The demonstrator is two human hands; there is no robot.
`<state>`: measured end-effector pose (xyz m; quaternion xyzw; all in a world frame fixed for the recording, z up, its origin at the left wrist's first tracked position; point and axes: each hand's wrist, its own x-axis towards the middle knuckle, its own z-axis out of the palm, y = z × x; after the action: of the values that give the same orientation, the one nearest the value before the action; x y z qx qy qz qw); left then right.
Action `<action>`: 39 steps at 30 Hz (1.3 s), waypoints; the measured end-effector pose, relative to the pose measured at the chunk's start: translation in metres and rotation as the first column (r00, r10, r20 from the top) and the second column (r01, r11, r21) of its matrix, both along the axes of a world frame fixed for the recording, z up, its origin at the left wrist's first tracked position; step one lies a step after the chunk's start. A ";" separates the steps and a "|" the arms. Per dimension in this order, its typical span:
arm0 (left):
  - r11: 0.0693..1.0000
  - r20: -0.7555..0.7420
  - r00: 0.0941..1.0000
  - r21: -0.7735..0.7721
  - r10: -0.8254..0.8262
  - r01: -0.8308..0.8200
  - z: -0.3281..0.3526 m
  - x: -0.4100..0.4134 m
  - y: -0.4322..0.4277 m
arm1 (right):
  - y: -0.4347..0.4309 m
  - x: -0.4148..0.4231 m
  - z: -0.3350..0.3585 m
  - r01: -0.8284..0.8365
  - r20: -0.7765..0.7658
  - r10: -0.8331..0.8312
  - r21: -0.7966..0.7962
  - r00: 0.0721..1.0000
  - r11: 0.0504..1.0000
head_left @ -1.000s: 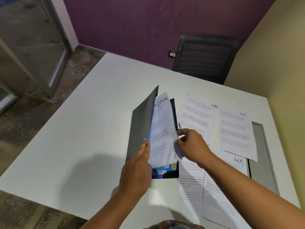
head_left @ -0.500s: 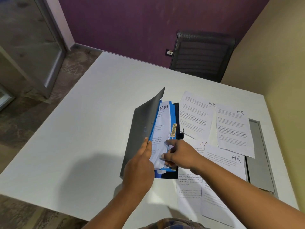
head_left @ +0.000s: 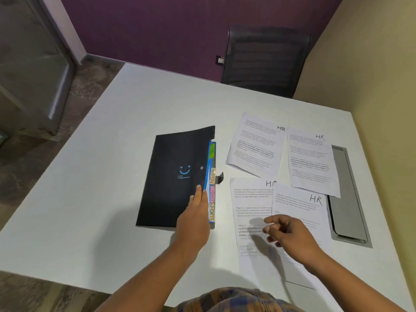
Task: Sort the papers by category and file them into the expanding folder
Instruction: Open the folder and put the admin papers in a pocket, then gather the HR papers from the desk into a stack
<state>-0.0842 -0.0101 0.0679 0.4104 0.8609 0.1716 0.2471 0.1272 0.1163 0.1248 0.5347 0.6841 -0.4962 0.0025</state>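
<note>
A white table carries everything. On it, under the flat left hand, lies a black expanding folder, its cover down and coloured tabs showing along the edge beside that hand's fingers. Four printed sheets marked HR lie on the table too: two beneath and just beyond the right hand, overlapping each other, the left one partly under the right one; two more farther off past that hand, one nearer the folder, the other overlapping a grey inset panel in the table.
</note>
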 end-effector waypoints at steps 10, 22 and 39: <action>0.920 -0.144 0.934 -0.277 -0.326 0.278 -0.071 0.003 -0.011 | 0.005 0.100 -0.039 0.033 0.292 -0.133 0.325 0.947 0.945; 0.970 -0.328 0.941 -0.242 -0.084 0.003 -0.055 0.061 0.010 | 0.032 0.167 -0.083 -0.282 0.432 0.168 0.215 0.886 0.935; 0.825 0.276 0.777 -0.207 0.565 -0.526 -0.047 0.190 0.077 | 0.047 0.244 -0.112 -0.743 0.520 0.601 0.102 0.607 0.662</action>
<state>0.1055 0.0671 0.0211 0.0934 0.8983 0.2498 0.3491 0.3711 0.1629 0.0125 0.3248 0.8840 -0.2089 0.2635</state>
